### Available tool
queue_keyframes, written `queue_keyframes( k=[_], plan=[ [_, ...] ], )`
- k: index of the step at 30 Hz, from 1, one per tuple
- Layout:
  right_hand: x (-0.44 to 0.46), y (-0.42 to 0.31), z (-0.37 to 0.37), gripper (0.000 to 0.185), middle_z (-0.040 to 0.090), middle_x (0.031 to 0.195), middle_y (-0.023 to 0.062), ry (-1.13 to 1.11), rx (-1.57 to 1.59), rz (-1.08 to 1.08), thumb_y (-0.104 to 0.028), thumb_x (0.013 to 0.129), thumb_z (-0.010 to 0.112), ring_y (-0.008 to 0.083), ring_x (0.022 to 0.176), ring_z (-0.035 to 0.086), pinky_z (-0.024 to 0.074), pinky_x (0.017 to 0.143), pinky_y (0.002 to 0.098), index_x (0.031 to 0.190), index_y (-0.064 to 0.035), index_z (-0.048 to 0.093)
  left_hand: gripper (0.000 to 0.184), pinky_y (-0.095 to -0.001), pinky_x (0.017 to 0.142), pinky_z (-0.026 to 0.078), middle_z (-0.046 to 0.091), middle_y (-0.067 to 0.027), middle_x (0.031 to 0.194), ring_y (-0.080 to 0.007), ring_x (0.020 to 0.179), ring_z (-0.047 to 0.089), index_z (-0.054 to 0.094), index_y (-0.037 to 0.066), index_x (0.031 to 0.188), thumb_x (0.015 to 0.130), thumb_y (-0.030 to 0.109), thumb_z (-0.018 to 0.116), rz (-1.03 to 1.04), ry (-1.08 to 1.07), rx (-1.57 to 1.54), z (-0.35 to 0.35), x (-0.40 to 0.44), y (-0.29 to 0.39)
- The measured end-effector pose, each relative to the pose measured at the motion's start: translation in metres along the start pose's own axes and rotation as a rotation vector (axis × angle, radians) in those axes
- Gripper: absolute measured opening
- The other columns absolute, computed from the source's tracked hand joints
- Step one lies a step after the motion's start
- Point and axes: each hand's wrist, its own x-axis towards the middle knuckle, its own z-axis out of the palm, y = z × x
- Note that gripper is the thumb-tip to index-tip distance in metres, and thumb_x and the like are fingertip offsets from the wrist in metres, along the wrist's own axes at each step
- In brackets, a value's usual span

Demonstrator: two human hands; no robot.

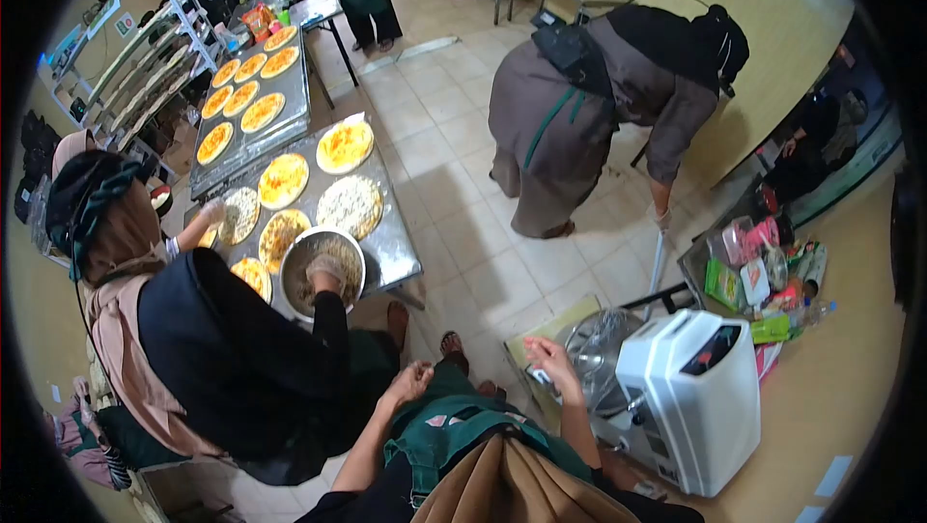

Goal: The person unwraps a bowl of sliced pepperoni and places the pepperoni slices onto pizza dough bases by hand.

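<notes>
My left hand (pixel 412 383) is in front of my green apron (pixel 454 426), its fingers curled in and nothing visible in them. Beside the mixer, my right hand (pixel 552 365) is raised with its fingers loosely bent and apart, apparently holding nothing. Closest to it is the mixer's metal bowl (pixel 591 354), under a clear cover. The white mixer body (pixel 690 397) stands just right of that bowl. To my left, a co-worker's gloved hand (pixel 326 272) reaches into a steel bowl (pixel 357 289) of crumbly filling.
Topped flatbreads (pixel 284 181) cover metal tables (pixel 391 257) at the left. A bending person (pixel 570 108) holds a stick (pixel 658 257) near the right wall. Packets and bottles (pixel 763 282) crowd a side table. Racks (pixel 145 69) stand at the far left; tiled floor (pixel 454 204) lies between.
</notes>
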Motion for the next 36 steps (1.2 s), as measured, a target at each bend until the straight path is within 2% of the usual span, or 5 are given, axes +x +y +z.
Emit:
queue_keyframes(
  k=[11,13,24,31,36],
  plan=[
    [0.078,-0.061,-0.026,0.031,0.065,0.104,0.0054,0.09,-0.112,0.085,-0.029,0.096,0.051,0.0122,0.085,0.061,0.0493,0.066,0.0246,0.117,-0.008,0.061,0.039,-0.0299,0.093,0.041,0.057,-0.0085,0.111,-0.016,0.107,0.052,0.048,0.003,0.127,0.097,0.029,0.05,0.015,-0.217,-0.565,-0.022,0.081,0.032],
    [0.096,-0.081,-0.017,0.031,0.065,0.104,0.0056,0.049,-0.159,0.095,-0.028,0.096,0.051,0.0129,0.086,0.061,0.0495,0.067,0.0254,0.117,-0.0084,0.061,0.04,-0.029,0.091,0.041,0.057,-0.0073,0.11,-0.0155,0.103,0.052,0.047,0.004,0.128,0.098,0.029,0.048,-0.006,-0.219,-0.417,-0.039,0.079,0.055],
    [0.246,-0.169,0.042,0.029,0.064,0.107,0.0012,-0.281,-0.446,0.161,-0.029,0.095,0.053,0.0131,0.09,0.06,0.0499,0.071,0.0287,0.119,-0.0151,0.061,0.043,-0.0293,0.095,0.039,0.057,-0.0099,0.116,-0.018,0.109,0.051,0.047,0.0,0.127,0.099,0.032,0.046,-0.107,-0.057,-0.711,-0.064,0.117,0.084],
    [0.358,-0.243,0.048,0.033,0.063,0.099,-0.0011,-0.639,-0.433,0.152,-0.031,0.096,0.053,0.0071,0.086,0.057,0.0483,0.068,0.0256,0.121,-0.0112,0.06,0.042,-0.0277,0.089,0.042,0.059,-0.0073,0.108,-0.016,0.098,0.053,0.049,0.0,0.126,0.098,0.031,0.048,-0.166,0.106,-0.798,-0.046,0.233,0.104],
    [0.417,-0.343,0.049,0.041,0.058,0.119,0.0023,-0.951,-0.28,0.132,-0.034,0.096,0.051,0.0125,0.101,0.057,0.0473,0.08,0.0303,0.13,-0.0121,0.05,0.043,-0.0308,0.088,0.043,0.062,-0.0102,0.105,-0.0198,0.097,0.056,0.052,0.001,0.125,0.098,0.034,0.046,-0.209,0.244,-0.769,-0.04,0.315,0.143]
  ],
)
